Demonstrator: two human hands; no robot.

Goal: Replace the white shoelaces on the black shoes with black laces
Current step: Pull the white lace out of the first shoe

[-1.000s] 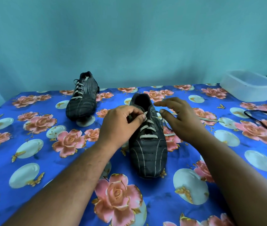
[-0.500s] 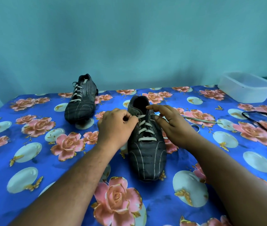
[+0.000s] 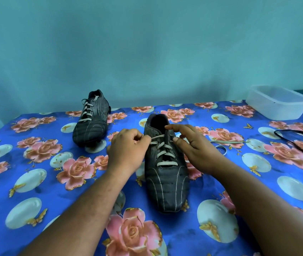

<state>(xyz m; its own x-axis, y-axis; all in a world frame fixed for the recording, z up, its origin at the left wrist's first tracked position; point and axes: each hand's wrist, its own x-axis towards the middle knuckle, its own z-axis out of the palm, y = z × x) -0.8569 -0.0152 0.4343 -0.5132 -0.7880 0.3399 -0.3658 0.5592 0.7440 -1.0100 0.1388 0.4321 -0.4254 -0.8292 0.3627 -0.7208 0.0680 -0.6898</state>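
On the flowered blue cloth, the near black shoe is flanked by both hands; its white lace is pinched at the top crossing by the left hand, while the right hand is held with fingers loosely apart; black laces are seen far right

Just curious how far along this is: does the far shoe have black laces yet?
No, the far shoe is laced with white laces, and the black laces lie on the cloth at the right.

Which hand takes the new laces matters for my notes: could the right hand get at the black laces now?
Probably yes. The black laces lie on the cloth to the right of the right hand, with only flat tablecloth and a loose white lace end between.
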